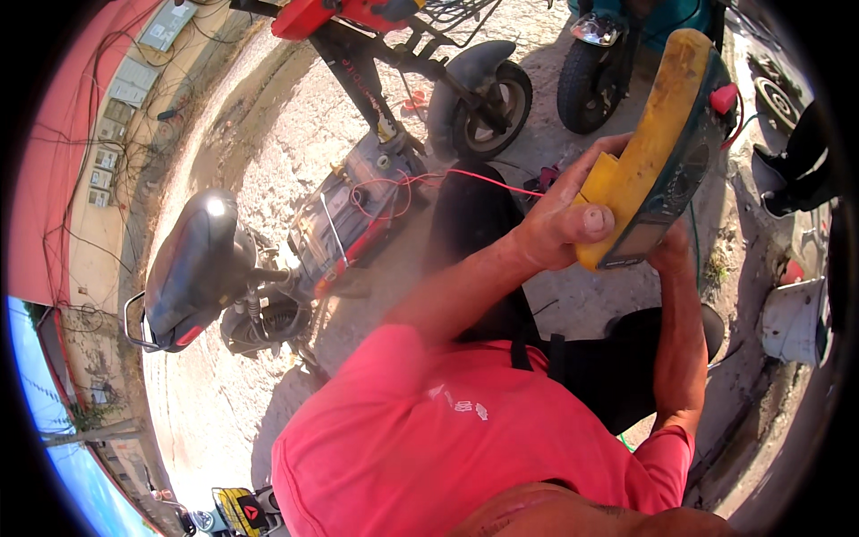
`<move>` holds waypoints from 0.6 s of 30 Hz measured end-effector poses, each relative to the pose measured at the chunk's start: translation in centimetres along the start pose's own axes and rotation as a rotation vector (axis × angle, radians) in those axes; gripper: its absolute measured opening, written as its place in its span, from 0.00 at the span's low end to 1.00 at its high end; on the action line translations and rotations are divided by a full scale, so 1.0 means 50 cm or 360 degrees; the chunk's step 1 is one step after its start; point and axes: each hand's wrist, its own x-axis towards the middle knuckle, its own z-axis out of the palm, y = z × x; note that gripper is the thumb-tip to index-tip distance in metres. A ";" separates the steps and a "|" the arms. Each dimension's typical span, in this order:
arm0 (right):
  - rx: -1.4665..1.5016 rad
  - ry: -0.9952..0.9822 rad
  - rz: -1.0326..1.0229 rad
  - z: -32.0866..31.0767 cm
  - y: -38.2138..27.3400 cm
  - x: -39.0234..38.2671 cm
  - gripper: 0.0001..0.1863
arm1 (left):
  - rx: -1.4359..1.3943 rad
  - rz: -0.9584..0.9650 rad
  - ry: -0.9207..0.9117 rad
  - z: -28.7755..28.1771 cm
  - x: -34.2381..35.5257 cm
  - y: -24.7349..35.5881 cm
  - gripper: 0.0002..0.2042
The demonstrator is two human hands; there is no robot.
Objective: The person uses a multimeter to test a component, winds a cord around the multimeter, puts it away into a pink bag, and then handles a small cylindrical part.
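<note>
Left grip (565, 213): clasping yellow multimeter (660, 134) | Right grip (670, 249): at its near end, hold cannot be told | Red lead (495, 182): extends left over scooter (315, 228)

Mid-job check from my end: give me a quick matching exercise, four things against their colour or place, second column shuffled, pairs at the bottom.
Things:
1. Meter
2. Scooter seat
3. Wire
4. Container

Colour or place:
A. White, far right of the picture
B. Thin and red
C. Gripped by the left hand
D. Black, left side of the picture

Pairs: 1-C, 2-D, 3-B, 4-A
</note>
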 end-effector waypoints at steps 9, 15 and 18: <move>-0.0383 -0.0176 0.0198 0.036 -0.019 0.033 0.13 | 0.0154 0.0358 -0.0031 -0.028 0.029 0.116 0.52; -0.0239 0.0136 0.0015 0.015 -0.036 0.033 0.07 | -0.0179 0.0603 -0.0436 -0.050 0.076 0.164 0.46; -0.0342 0.0199 0.0040 0.009 -0.064 0.044 0.13 | -0.0081 0.0686 -0.0341 -0.035 0.078 0.202 0.48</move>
